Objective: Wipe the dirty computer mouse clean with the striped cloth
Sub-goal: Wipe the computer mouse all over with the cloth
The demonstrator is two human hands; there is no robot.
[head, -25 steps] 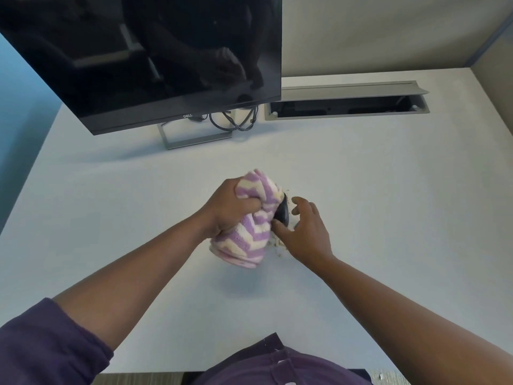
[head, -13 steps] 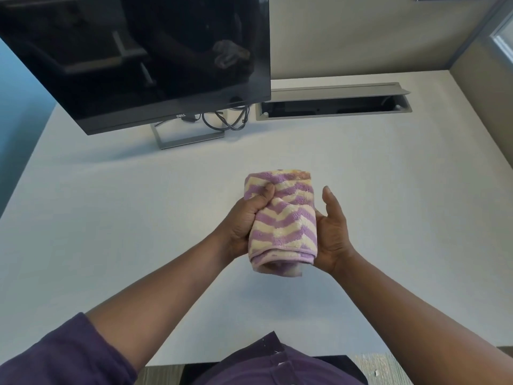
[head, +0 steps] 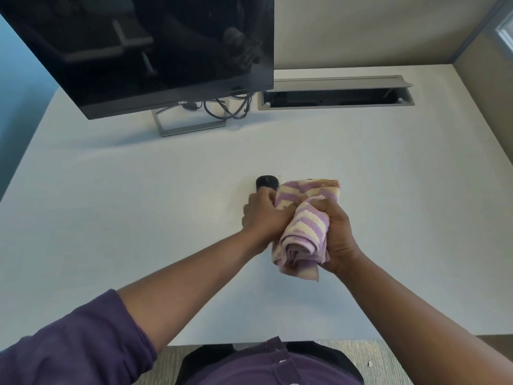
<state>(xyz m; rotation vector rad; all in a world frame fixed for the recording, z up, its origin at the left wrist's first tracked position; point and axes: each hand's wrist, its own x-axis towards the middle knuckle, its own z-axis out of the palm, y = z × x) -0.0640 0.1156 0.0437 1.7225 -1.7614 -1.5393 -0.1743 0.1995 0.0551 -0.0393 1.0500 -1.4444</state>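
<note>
The black computer mouse [head: 267,182] is in my left hand [head: 262,216], just beyond mid-desk. Only its far end shows past my fingers. I cannot tell whether it rests on the white desk [head: 138,218] or is held just above it. The purple-and-cream striped cloth [head: 304,229] is bunched in my right hand [head: 340,237]. Its upper part presses against the right side of the mouse and my left fingers. Its lower folds hang down toward me.
A dark Dell monitor [head: 155,51] on a grey stand [head: 191,126] is at the back left, with black cables [head: 227,109] beside it. An open grey cable hatch [head: 333,97] lies at the back. Partition walls close the back and right. The desk's near edge is at my body.
The cloth has passed from my left hand to my right. The mouse has passed from my right hand to my left. A second ago crumbs lay on the desk by the mouse.
</note>
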